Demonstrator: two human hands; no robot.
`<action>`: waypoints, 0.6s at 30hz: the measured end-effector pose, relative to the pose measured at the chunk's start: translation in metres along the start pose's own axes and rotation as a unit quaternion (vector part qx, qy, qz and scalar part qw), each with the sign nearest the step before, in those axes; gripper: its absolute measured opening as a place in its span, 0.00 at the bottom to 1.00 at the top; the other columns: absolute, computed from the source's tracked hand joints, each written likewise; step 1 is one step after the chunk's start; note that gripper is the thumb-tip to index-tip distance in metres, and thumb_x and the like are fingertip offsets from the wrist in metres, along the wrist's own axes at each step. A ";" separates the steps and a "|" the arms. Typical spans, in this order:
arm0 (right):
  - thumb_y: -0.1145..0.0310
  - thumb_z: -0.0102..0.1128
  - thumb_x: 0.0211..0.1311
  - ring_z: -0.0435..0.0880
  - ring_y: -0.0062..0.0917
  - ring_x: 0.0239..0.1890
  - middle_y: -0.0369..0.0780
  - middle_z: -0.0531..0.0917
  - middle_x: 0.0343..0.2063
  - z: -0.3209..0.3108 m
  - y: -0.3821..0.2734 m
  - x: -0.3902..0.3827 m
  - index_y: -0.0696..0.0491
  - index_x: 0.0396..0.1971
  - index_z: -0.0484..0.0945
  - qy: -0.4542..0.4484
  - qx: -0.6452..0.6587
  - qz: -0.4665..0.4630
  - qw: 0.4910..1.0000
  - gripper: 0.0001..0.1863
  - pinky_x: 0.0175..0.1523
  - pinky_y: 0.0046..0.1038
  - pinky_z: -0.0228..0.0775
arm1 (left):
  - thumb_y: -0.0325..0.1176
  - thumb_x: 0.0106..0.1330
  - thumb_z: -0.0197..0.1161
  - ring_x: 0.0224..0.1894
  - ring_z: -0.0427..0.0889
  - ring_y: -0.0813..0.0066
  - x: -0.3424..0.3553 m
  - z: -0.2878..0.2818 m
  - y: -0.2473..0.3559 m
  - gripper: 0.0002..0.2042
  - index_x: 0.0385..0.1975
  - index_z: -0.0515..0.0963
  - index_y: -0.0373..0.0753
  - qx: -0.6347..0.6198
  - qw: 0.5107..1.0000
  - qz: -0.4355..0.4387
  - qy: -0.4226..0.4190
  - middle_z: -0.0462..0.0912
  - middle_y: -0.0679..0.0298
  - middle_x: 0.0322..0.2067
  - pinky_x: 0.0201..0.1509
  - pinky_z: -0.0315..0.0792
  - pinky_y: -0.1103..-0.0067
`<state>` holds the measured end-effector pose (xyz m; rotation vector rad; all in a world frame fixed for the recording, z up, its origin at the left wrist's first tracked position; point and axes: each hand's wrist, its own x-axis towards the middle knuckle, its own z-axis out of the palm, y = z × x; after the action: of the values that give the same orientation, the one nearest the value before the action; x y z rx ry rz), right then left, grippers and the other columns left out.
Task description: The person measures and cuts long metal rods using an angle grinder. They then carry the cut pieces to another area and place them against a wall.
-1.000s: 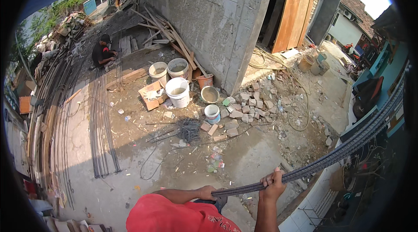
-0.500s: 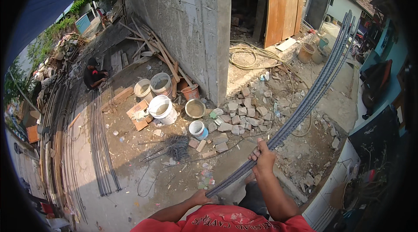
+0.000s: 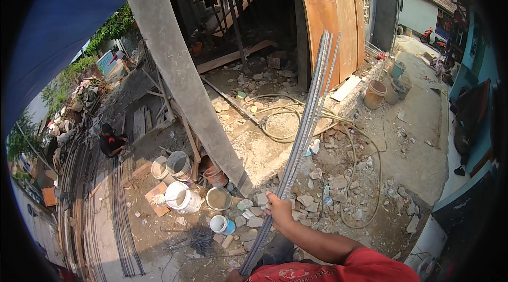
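A long bundle of ribbed steel reinforcing bars [image 3: 306, 128] slants up and away in front of me, its far ends fanned slightly apart. My right hand [image 3: 279, 211] is closed around the bundle's lower part, thumb along the bars. At the lower edge of the view, my left hand [image 3: 236, 276] grips the near end; most of it is cut off by the frame. Left of the bars, on the ground, lies a heap of short bent steel pieces [image 3: 201, 240], beside a small white and blue bucket [image 3: 222, 225].
A concrete column [image 3: 174, 70] and leaning plywood sheets [image 3: 338, 28] frame a dark opening ahead. A coiled hose [image 3: 286, 136] lies over rubble. Several buckets, including a white one [image 3: 182, 197], stand left. Another person [image 3: 111, 140] crouches beside long bars [image 3: 120, 218] on the ground.
The bundle has swung left and now points more steeply ahead, its far ends before the plywood. My view has turned right; both hands keep their hold, the left now nearly out of frame.
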<state>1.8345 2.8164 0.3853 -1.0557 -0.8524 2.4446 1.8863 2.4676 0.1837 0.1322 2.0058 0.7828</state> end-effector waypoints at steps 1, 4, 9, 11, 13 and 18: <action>0.67 0.65 0.66 0.66 0.19 0.15 0.30 0.67 0.16 0.005 -0.020 0.029 0.50 0.25 0.74 -0.011 -0.009 0.003 1.000 0.11 0.24 0.30 0.65 | 0.46 0.54 0.71 0.33 0.87 0.61 0.016 0.003 0.034 0.20 0.31 0.83 0.31 -0.011 1.000 -0.004 0.006 0.86 0.52 0.26 0.40 0.77 0.64; 0.68 0.66 0.65 0.67 0.21 0.14 0.33 0.69 0.15 0.018 -0.072 0.122 0.53 0.24 0.74 -0.015 -0.034 0.011 0.999 0.12 0.22 0.30 0.65 | 0.45 0.55 0.71 0.32 0.86 0.63 0.074 0.013 0.123 0.19 0.30 0.82 0.31 -0.033 0.999 -0.016 0.014 0.85 0.53 0.25 0.38 0.76 0.64; 0.68 0.67 0.64 0.68 0.22 0.14 0.34 0.69 0.16 0.059 -0.149 0.292 0.53 0.24 0.72 -0.041 -0.073 0.048 0.995 0.13 0.22 0.31 0.65 | 0.44 0.55 0.70 0.29 0.84 0.65 0.197 0.013 0.251 0.18 0.28 0.82 0.31 -0.076 0.995 -0.040 0.041 0.84 0.54 0.24 0.35 0.75 0.64; 0.68 0.67 0.64 0.67 0.22 0.15 0.34 0.69 0.16 0.089 -0.193 0.355 0.52 0.24 0.71 -0.056 -0.086 0.060 0.993 0.13 0.22 0.30 0.64 | 0.43 0.55 0.70 0.28 0.84 0.66 0.237 0.003 0.303 0.17 0.27 0.81 0.31 -0.091 0.993 -0.052 0.048 0.84 0.55 0.23 0.34 0.74 0.64; 0.68 0.67 0.64 0.67 0.22 0.14 0.34 0.68 0.16 0.121 -0.234 0.426 0.52 0.24 0.71 -0.066 -0.090 0.062 0.992 0.13 0.22 0.29 0.63 | 0.43 0.55 0.70 0.27 0.83 0.66 0.282 -0.013 0.364 0.17 0.26 0.81 0.31 -0.102 0.992 -0.048 0.052 0.83 0.56 0.22 0.33 0.74 0.64; 0.67 0.69 0.64 0.70 0.21 0.17 0.33 0.71 0.19 0.218 -0.339 0.542 0.51 0.27 0.71 -0.124 -0.118 0.105 0.980 0.13 0.24 0.29 0.68 | 0.42 0.55 0.69 0.25 0.82 0.69 0.342 -0.067 0.495 0.16 0.23 0.80 0.31 -0.139 0.987 -0.069 0.047 0.82 0.57 0.20 0.30 0.72 0.64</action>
<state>1.3372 3.2709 0.4315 -0.9747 -1.1912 2.7448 1.5394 2.9601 0.2388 -0.2073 1.9460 0.9841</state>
